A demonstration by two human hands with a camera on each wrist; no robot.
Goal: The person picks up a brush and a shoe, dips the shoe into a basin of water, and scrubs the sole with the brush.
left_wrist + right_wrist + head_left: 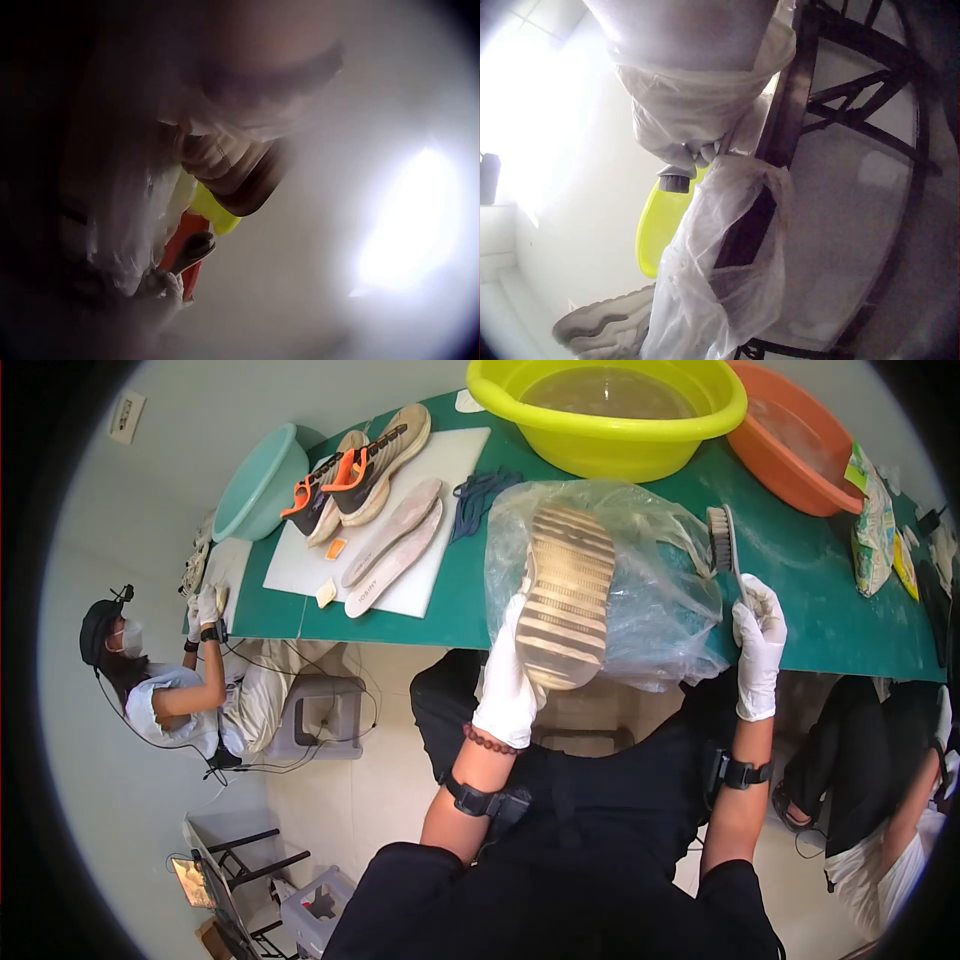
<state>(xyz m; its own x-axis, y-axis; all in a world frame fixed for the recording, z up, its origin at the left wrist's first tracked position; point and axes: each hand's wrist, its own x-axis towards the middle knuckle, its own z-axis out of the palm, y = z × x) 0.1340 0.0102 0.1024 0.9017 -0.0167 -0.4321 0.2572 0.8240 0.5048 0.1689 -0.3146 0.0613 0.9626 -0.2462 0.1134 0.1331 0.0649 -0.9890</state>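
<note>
My gloved left hand (508, 685) grips a shoe (567, 595) by its side, its striped, stained sole turned up toward the head camera. Beneath the shoe a clear plastic bag (665, 615) spreads over the table edge. To the right, my gloved right hand (760, 645) holds a scrubbing brush (728, 540) by its handle, with the bristles facing left. The brush is apart from the shoe. The right wrist view shows the brush's dark bristles (674, 184) below the glove and the shoe's side (604, 322) at the lower left. The left wrist view is dark and blurred.
A yellow basin (610, 430) of murky water and an orange basin (800, 450) stand at the back. On the left, a white board (450, 480) bears a pair of sneakers (385, 465) and two insoles (395, 550), near a teal basin (262, 485). People sit at both sides.
</note>
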